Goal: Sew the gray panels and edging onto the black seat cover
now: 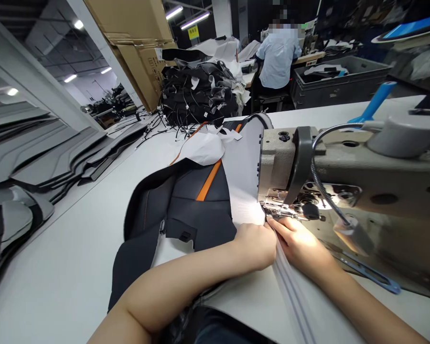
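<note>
A dark padded cover with orange stripes [200, 217], perhaps a seat cover, lies partly folded on the white table, its white mesh backing [241, 167] facing up beside the sewing machine [283, 165]. My left hand [256, 246] is closed in a fist on the cover's edge, just in front of the lit presser foot [272, 210]. Close beside it, my right hand [301, 241] has thumb and fingers on a pale translucent strip [290, 286], which runs from the presser foot toward my lap. Its fingertips are partly hidden at the needle area.
Blue-handled snips [374, 274] lie by the machine base. A heap of dark cut pieces [200, 91] stands behind the cover. Stacked grey panels [32, 143] are at left, a cardboard box [136, 48] behind. A person in a light blue shirt [279, 57] sits near a grey crate [340, 83].
</note>
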Action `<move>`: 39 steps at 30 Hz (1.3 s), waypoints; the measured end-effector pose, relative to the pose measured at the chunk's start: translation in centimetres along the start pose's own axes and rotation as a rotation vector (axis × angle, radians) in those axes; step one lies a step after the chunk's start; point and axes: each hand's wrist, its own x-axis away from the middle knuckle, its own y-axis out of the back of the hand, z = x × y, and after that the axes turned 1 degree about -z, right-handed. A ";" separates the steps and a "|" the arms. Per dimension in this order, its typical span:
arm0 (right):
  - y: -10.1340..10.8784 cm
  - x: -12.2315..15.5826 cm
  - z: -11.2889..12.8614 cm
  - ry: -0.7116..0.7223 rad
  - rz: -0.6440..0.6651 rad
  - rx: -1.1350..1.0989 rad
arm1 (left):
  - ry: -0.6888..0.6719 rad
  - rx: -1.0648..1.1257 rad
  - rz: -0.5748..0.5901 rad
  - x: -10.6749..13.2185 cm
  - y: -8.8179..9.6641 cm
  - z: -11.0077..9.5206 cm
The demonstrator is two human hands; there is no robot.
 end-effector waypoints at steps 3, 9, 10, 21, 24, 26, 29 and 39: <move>-0.4 -0.1 0.0 -0.078 -0.008 -0.043 | -0.026 0.026 -0.018 -0.2 0.6 0.3; 0.5 0.4 0.2 -0.223 -0.081 -0.109 | -0.123 -0.049 -0.083 6.6 2.7 2.0; 1.1 0.4 0.4 -0.221 -0.085 -0.142 | -0.110 -0.107 -0.114 8.3 2.7 2.6; 1.7 -0.6 4.9 0.281 0.029 0.087 | -0.565 -0.261 -0.097 12.5 -0.2 3.2; 1.8 -0.5 5.4 0.260 0.033 0.113 | -0.589 -0.232 0.034 10.8 -0.2 -0.3; 2.6 -0.3 4.9 0.247 0.120 0.041 | -0.501 -0.190 0.151 10.0 -0.4 -2.0; 3.6 0.3 2.5 0.128 0.158 -0.083 | -0.329 -0.084 0.273 8.9 -0.8 -2.8; 0.2 0.8 -0.7 -0.024 -0.045 0.048 | -0.096 0.090 0.278 8.0 -0.8 -1.5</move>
